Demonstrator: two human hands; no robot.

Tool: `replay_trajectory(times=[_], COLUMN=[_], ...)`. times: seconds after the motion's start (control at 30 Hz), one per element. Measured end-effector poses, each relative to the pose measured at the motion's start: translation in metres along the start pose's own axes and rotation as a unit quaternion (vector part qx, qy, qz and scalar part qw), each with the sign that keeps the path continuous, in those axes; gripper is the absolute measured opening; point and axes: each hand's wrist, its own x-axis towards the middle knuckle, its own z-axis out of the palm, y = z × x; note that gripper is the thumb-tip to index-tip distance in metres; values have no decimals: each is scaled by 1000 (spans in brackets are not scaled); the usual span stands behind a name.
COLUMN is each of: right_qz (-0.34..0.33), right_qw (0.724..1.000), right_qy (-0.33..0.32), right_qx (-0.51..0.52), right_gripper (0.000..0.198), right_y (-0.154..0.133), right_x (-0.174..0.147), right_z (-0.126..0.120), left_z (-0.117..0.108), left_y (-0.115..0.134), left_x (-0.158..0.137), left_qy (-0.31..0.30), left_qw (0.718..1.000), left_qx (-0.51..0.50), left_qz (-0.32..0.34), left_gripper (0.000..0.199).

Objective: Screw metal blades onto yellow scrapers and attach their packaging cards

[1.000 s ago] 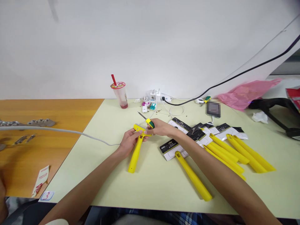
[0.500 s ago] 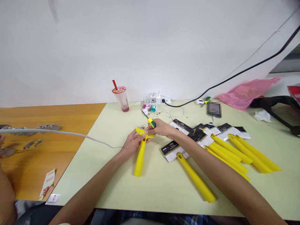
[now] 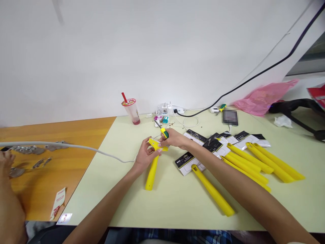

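Note:
My left hand (image 3: 145, 156) is closed around the head of a yellow T-shaped scraper (image 3: 151, 174), thumb across its front. The scraper's long handle points down toward me, over the pale table. Small dark holes or screws show on its head. My right hand (image 3: 174, 138) grips a screwdriver (image 3: 164, 133) by its yellow and green handle, the metal shaft pointing up and left. Its fingertips also touch the right end of the scraper head. To the right lie several more yellow scrapers (image 3: 214, 191), fixed to black and white packaging cards (image 3: 186, 162).
A lidded drink cup (image 3: 132, 112) and a power strip (image 3: 172, 109) with cables stand by the wall. A grey cable (image 3: 109, 155) runs in from the left. On the wooden table (image 3: 83, 130), another person's hand (image 3: 5, 166) is near metal parts (image 3: 30, 149).
My left thumb has shifted lower along the scraper's head, while both hands keep their hold. The view has tilted slightly, and more of the other person's hand and arm shows at left.

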Motion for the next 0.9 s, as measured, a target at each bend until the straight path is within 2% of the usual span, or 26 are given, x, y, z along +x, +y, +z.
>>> replay_trajectory(times=[0.07, 0.13, 0.27, 0.33, 0.43, 0.57, 0.67, 0.77, 0.83, 0.9], right_qz=[4, 7, 14, 14, 14, 3, -1, -3, -1, -2], right_qw=[1000, 1000, 999, 999, 999, 1000, 1000, 1000, 1000, 1000], right_qy=[8, 15, 23, 25, 21, 16, 13, 15, 6, 2], right_qx=[7, 15, 25, 27, 23, 21, 20, 19, 24, -2], right_gripper=[34, 35, 38, 39, 39, 42, 45, 46, 46, 46], right_y=[-2, -5, -10, -11, -12, -14, -18, -27, -36, -45], right_x=[0, 0, -2, -2, -3, -5, -8, -13, -17, -22], right_z=[-2, -5, -10, -11, -11, -11, -11, -12, -14, -20], left_z=[0, 0, -3, -5, -8, -11, -11, -10, -7, -4], left_y=[2, 4, 5, 1, -6, -13, -14, -11, -6, 2], left_x=[-5, -11, -17, -15, -12, -9, -9, -10, -12, -15], left_qy=[37, 43, -13, -22, -18, -18, -15, -22, -20, -5], left_qw=[995, 976, 905, 869, 830, 800, 791, 799, 824, 872], left_qx=[81, 185, 352, 403, 454, 485, 489, 476, 446, 387], left_qz=[45, 107, 240, 288, 325, 353, 367, 366, 349, 300], left_gripper=[96, 96, 63, 59, 64, 67, 65, 61, 58, 54])
